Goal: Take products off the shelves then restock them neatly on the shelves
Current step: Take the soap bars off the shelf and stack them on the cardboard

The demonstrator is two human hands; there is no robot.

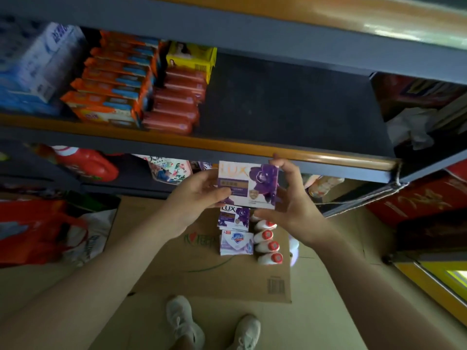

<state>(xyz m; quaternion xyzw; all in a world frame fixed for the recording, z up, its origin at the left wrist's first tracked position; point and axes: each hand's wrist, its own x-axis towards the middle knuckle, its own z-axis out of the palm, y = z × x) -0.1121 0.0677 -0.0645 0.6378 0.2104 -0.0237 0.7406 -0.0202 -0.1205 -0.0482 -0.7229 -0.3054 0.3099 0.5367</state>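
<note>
Dark blue-grey metal shelving with an orange front edge fills the upper half of the frame, its middle section bare. Flattened brown cardboard lies on the floor in the lower centre, with 2 white shoes at its near edge. At the left edge slumps a red and white bag. On the shelf at upper left stand blue and white packs, then a stack of orange boxes, then dark red packets with a yellow pack on top. A red bottle lies on the lower shelf at left.

In the centre of the frame, just under the shelf edge, both hands hold 1 purple and white Lux soap box upright. The left hand grips its left side, thumb across the front. The right hand clasps its right side, fingers curled over the top corner and thumb below.

On the cardboard beneath sit a second Lux box, a pale purple Safeguard box just below it, and a row of white bottles with red caps beside them to the right.
</note>
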